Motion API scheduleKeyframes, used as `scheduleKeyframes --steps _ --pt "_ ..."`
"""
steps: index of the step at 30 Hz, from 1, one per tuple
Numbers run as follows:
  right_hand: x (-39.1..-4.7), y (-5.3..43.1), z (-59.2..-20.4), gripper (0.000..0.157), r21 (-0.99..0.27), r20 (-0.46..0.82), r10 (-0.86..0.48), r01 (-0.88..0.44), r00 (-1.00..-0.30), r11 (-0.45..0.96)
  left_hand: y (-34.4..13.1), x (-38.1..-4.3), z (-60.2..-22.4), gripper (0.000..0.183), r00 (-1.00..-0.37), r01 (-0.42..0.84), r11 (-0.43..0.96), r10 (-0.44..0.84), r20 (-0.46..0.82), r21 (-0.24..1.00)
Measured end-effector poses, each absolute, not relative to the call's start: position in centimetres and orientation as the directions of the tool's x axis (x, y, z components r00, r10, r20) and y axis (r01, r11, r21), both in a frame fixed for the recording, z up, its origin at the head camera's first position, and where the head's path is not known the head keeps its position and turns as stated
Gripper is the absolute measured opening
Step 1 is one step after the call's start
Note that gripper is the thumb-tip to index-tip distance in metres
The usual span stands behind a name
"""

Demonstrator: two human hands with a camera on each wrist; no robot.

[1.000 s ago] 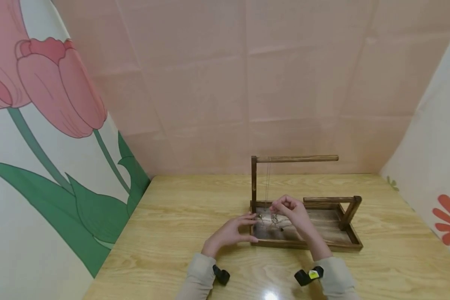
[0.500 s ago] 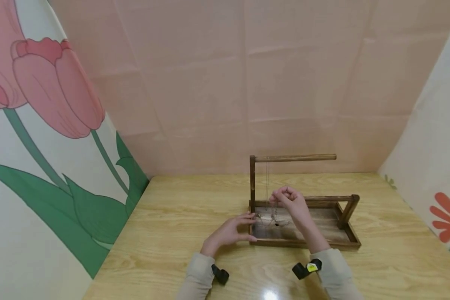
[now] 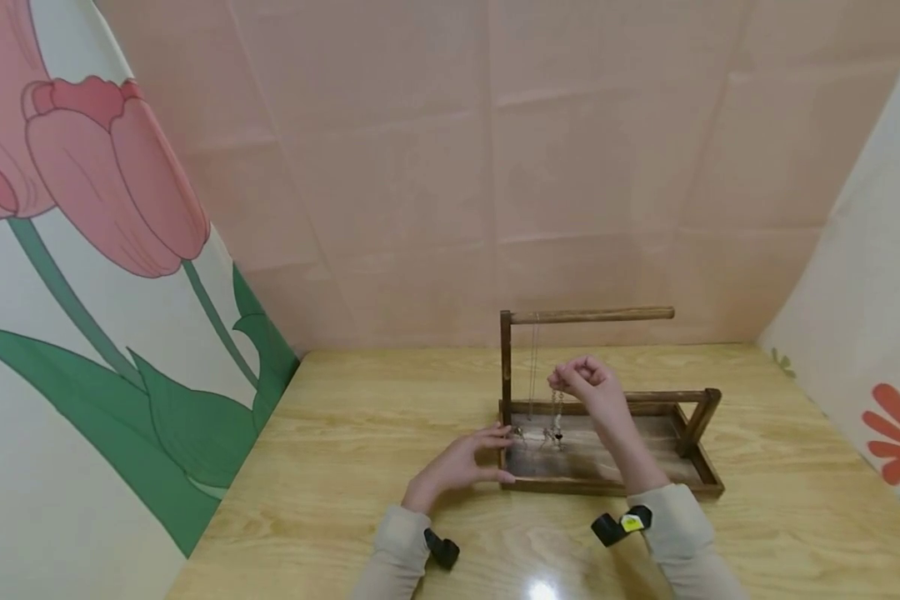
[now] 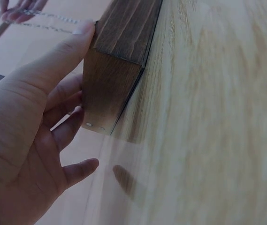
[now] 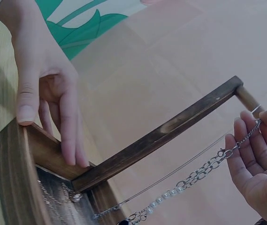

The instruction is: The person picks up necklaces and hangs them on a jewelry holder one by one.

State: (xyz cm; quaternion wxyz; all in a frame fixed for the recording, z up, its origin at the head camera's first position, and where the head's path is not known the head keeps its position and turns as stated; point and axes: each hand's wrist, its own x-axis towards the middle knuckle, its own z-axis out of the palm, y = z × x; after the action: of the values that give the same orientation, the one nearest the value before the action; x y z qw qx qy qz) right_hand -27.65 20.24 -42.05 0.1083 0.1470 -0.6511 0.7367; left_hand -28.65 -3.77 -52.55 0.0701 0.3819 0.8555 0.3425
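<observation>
My right hand (image 3: pixel 594 388) pinches one end of a silver chain bracelet (image 5: pixel 198 175) between thumb and fingertips, and the rest dangles over the tray of a dark wooden jewelry stand (image 3: pixel 592 487). Pearl-like beads (image 5: pixel 164 197) and a black charm (image 3: pixel 558 437) show on its lower part. At the stand's left end my left hand (image 3: pixel 457 462) holds the tray, thumb on the front corner and fingers over the end wall. From the upper bar (image 3: pixel 600 316) hangs a thin necklace (image 3: pixel 534 367), near the left post.
More fine chains (image 5: pixel 53 199) lie in the tray's left part. A lower bar (image 3: pixel 667 397) reaches inward from the short right post (image 3: pixel 699 423). The stand is on a wood-grain table (image 3: pixel 345 417), with a pink backdrop (image 3: pixel 420 167) behind it.
My right hand has risen and drawn the bracelet upward, and its strands now hang straighter below the fingers. The left hand stays at the tray's end.
</observation>
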Motion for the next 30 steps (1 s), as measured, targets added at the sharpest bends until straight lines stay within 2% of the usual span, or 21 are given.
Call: scheduleKeyframes --steps 11,21,30 --pt "-27.6 20.6 -39.9 0.020 -0.913 0.383 -0.054 -0.369 -0.922 -0.172 -3.6 -28.4 -52.4 0.067 -0.688 0.614 0.451 0.708 0.159 0.647" --pt "-28.2 21.2 -39.4 0.012 -0.916 0.382 -0.093 -0.362 -0.920 -0.174 -3.8 -28.2 -52.4 0.068 -0.697 0.597 0.462 0.703 0.139 0.656" --pt "-28.6 21.6 -38.9 0.017 -0.913 0.384 -0.070 -0.367 -0.921 -0.179 -3.8 -28.2 -52.3 0.068 -0.710 0.580 0.479 0.694 0.120 0.659"
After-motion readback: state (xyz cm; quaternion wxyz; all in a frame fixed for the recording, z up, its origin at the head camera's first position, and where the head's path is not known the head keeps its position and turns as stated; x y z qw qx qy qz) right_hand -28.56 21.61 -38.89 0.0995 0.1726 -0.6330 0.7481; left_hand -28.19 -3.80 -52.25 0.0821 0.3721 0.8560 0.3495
